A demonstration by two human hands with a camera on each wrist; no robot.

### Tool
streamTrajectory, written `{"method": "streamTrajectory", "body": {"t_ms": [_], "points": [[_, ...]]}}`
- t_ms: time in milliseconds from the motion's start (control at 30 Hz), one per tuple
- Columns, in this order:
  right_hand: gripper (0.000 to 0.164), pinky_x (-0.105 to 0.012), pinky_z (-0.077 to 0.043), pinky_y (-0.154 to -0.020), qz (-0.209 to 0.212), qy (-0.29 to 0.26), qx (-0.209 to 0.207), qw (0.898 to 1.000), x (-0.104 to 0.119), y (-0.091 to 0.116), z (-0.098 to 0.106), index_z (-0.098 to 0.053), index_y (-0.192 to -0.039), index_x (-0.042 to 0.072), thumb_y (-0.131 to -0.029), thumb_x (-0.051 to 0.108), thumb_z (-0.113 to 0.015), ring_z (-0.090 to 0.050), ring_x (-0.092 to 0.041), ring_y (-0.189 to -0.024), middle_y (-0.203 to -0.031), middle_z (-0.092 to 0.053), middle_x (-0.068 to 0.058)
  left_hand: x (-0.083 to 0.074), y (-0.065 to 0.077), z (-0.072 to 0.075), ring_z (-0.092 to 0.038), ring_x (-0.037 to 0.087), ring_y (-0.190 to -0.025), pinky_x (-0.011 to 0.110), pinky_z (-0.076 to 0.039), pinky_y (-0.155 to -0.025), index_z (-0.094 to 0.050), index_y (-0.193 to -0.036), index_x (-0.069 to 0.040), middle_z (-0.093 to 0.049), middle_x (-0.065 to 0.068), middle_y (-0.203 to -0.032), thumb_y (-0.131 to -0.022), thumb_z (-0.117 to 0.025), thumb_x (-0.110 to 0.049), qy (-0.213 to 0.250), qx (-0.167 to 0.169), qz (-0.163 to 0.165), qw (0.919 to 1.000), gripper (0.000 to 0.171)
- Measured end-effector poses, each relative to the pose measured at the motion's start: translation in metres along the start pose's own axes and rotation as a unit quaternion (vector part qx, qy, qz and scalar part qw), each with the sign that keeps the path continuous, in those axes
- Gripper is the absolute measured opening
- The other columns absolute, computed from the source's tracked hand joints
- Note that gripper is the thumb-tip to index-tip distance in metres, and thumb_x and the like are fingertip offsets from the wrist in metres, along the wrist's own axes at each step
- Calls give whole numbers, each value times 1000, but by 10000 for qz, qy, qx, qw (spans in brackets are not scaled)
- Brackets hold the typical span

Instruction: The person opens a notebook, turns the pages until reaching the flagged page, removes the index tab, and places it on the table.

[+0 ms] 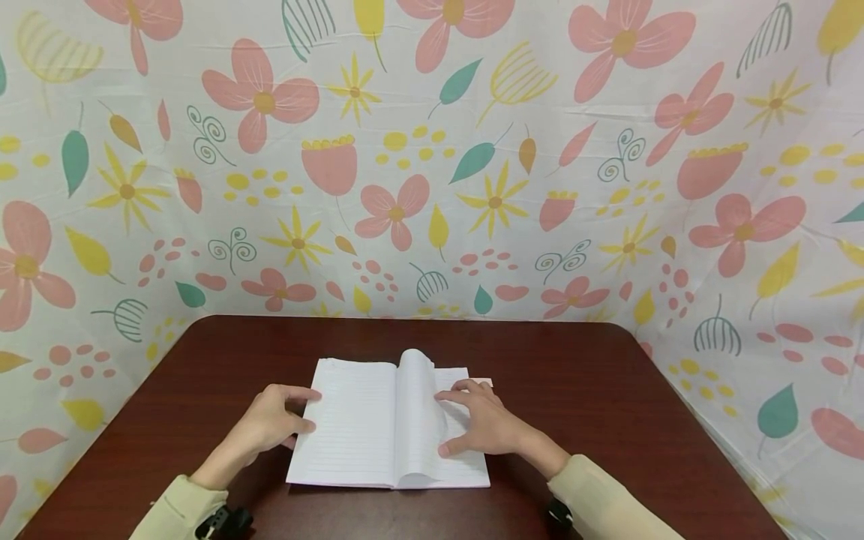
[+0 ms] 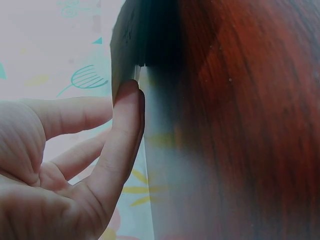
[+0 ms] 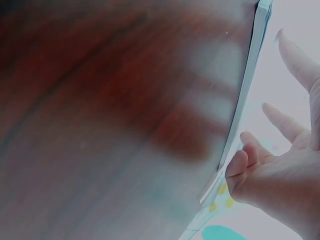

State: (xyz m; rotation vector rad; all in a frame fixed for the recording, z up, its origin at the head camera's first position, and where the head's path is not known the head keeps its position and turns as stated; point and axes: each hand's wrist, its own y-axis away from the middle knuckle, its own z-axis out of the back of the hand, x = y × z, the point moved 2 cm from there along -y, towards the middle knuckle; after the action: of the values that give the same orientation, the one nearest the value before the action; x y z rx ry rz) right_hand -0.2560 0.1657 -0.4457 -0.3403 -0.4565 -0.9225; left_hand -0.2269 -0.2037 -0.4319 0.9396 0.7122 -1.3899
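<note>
One ruled notebook (image 1: 347, 427), marks (image 2: 129, 31) unreadable

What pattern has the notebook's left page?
Faint horizontal ruled lines on white; head view shows the left page best.

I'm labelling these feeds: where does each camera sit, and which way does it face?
Head: on the head, facing forward and down at the open white lined-paper notebook, dark reddish-brown wooden table, left hand and right hand, with cream fabric sleeves.
Left wrist: on that wrist, facing the notebook's edge; only the left hand shows.
Right wrist: on that wrist, facing the notebook's edge; only the right hand shows.
Shared by both wrist views: table, notebook edge.
</note>
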Motion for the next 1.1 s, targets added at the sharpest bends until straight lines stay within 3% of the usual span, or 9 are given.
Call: {"method": "streamTrajectory", "body": {"t_ms": [200, 467, 933, 1100], "points": [[83, -69, -38, -101, 21, -14, 49, 10000, 1, -4, -1, -66, -142, 13, -73, 47, -96, -46, -45, -125, -141, -54, -19, 0, 0, 0, -73, 26, -74, 44, -63, -61, -73, -126, 2, -65, 23, -125, -82, -82, 9, 14, -15, -1, 10000, 46], [83, -61, -41, -99, 124, -53, 30, 9999, 9, -7, 0, -66, -143, 11, -74, 46, -96, -47, -40, -122, -138, -56, -18, 0, 1, 0, -73, 26, -73, 43, -63, -61, -73, -125, 2, -65, 24, -126, -82, -82, 9, 22, -28, -21, 10000, 45], [87, -57, -43, -104, 230, -653, 30, 9976, 16, -9, -1, -57, -150, 5, -80, 41, -93, -48, -37, -130, -144, -57, -18, 0, 1, -1, -72, 26, -73, 43, -63, -60, -73, -126, 1, -64, 24, -127, -81, -82, 9, 48, -28, -21, 10000, 46], [87, -51, -42, -104, 357, -887, 15, 9954, 19, -10, 0, -55, -152, 4, -82, 39, -92, -53, -35, -132, -147, -59, -13, -1, 1, 0, -72, 26, -72, 43, -63, -61, -73, -126, 1, -64, 24, -128, -81, -82, 9, 22, -24, -28, 10000, 47]]}}
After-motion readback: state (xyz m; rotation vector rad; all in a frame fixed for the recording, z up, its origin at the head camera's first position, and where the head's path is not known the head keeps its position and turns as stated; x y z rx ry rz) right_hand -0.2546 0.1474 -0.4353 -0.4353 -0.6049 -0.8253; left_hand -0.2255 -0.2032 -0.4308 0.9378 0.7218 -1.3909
